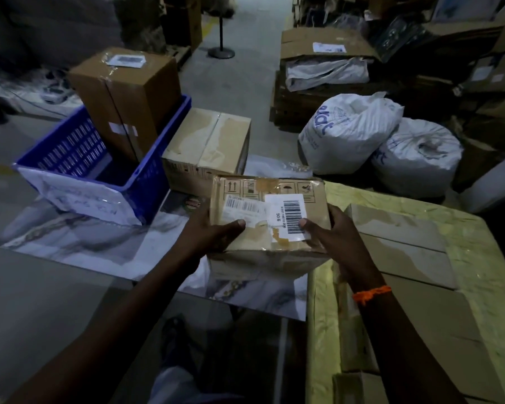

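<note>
While held in both hands, parcel [270, 237]: small brown cardboard box, raised and tipped with its labelled face toward the camera; over the join between the marbled sheet [85, 237] and the yellow-wrapped package [478, 272], just nearer than the flat carton [207, 144].
Left hand [213, 231]: gripping the parcel's left side, thumb pressed on the top face, other fingers hidden underneath.
Right hand [330, 234]: gripping the parcel's right side, thumb laid on the lower corner of the barcode label [289, 214], remaining fingers wrapped round the edge and out of sight; orange thread [372, 293] tied at the wrist.
Parcel markings: second, smaller label [242, 208] left of the barcode label, the two overlapping; row of handling symbols along the far edge; patches of brown tape.
Blue crate [155, 170]: left of the flat carton, touching it; paper sign taped over the near wall, writing too blurred to read.
Tall carton [123, 97]: upright inside the blue crate, rising well above its rim.
White sacks [347, 132]: two, leaning together on the floor, beyond the yellow-wrapped package.
</note>
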Demonstrator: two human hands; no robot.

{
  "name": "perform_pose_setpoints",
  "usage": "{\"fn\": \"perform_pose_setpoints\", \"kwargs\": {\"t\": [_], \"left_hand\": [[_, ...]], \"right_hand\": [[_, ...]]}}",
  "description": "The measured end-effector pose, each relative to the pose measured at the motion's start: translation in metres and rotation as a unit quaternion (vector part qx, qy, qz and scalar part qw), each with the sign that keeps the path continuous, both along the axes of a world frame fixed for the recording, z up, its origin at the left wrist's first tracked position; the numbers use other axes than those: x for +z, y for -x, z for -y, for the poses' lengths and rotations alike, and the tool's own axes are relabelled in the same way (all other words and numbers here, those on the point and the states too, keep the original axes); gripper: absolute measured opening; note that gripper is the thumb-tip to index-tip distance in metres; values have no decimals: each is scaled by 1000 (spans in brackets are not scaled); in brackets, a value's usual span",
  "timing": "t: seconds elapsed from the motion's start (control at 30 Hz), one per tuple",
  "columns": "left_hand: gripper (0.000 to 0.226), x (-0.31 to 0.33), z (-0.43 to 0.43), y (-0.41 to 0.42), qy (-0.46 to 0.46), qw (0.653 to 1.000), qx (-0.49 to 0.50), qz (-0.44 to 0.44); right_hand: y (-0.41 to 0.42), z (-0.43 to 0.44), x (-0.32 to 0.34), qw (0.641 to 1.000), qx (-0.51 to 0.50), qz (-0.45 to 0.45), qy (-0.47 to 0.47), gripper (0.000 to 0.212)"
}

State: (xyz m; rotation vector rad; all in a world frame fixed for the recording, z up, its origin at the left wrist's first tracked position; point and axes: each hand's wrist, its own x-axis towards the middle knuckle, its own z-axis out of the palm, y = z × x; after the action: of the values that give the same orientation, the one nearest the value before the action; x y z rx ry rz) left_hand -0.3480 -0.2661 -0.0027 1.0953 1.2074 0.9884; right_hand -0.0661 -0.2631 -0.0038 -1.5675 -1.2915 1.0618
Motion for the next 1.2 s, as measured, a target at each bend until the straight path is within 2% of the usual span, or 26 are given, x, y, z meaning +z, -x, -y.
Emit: {"fn": "perform_pose_setpoints", "kwargs": {"t": [0.17,0.27,0.33,0.43,0.53,0.6,0.67,0.7,0.77,0.87,0.93,1.07,1.13,1.2], "left_hand": [[66,-12,3,-22,-42,998,24,-45],[80,-29,7,-26,-58,997,24,-50],[76,-40,13,-29,-58,997,35,-45],[57,-39,24,-33,-35,995,79,-43],[58,-42,32,-28,28,995,90,-30],[53,-48,38,-23,47,993,88,-58],[37,-58,46,-20,27,991,73,-110],[30,-64,51,-17,29,991,71,-108],[41,-80,62,-14,55,992,71,-93],[83,-104,79,-11,91,987,78,-104],[96,-114,86,-9,95,984,78,-126],[96,-117,83,-9,78,982,69,-159],[85,-112,72,-12,74,978,56,-186],[73,-106,54,-16,56,973,29,-222]], "right_hand": [[-26,29,-1,999,-47,2,-20,68],[-38,51,-12,998,-58,-34,-4,76],[-42,66,-22,997,-54,-57,-4,69],[-47,80,-32,995,-47,-83,14,54],[-43,85,-37,981,-42,-156,103,70],[-36,87,-44,982,-24,-135,130,78],[-28,91,-56,989,-2,-95,116,67],[-24,92,-63,991,4,-83,106,59],[-19,96,-78,993,15,-64,97,54],[-15,103,-96,994,22,-45,98,62],[-14,107,-106,995,21,-25,97,70],[-16,105,-117,995,-5,-2,104,95],[-18,96,-119,994,-23,23,103,93],[-17,80,-117,995,-32,50,83,82]]}}
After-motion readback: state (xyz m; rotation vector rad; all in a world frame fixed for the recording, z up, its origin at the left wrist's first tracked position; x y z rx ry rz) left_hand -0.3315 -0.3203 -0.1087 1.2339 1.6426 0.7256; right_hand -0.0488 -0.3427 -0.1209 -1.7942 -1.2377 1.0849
